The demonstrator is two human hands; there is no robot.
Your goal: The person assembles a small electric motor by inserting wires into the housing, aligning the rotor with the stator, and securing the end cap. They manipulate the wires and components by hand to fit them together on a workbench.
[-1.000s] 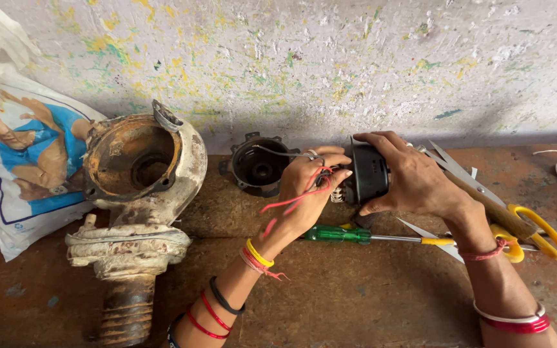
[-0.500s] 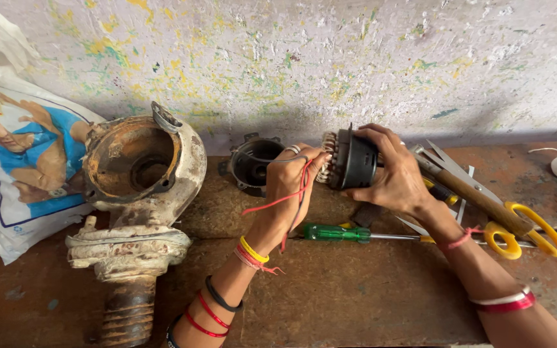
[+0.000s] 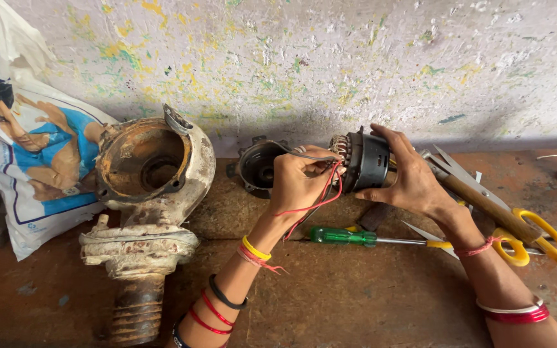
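I had the right hand (image 3: 414, 177) clenched around the black motor (image 3: 367, 161), lifted just above the desk (image 3: 356, 303) near the wall. My left hand (image 3: 298, 180) pinched its red wires (image 3: 320, 200) at the coil end (fingers closed tight). A green screwdriver (image 3: 343, 236) lay below, yellow scissors (image 3: 536, 235) to the right, a rusty pump housing (image 3: 146, 187) well left.

I count two hands, the left hand (image 3: 298, 183) and the right hand (image 3: 407, 177), and one motor stator (image 3: 363, 161) between them. There is one rusty pump housing (image 3: 146, 193), one round black cover (image 3: 259, 169), one green screwdriver (image 3: 343, 236), one printed plastic bag (image 3: 27, 161). Scissors (image 3: 523, 232): one pair with yellow handles, perhaps a second pair under it.
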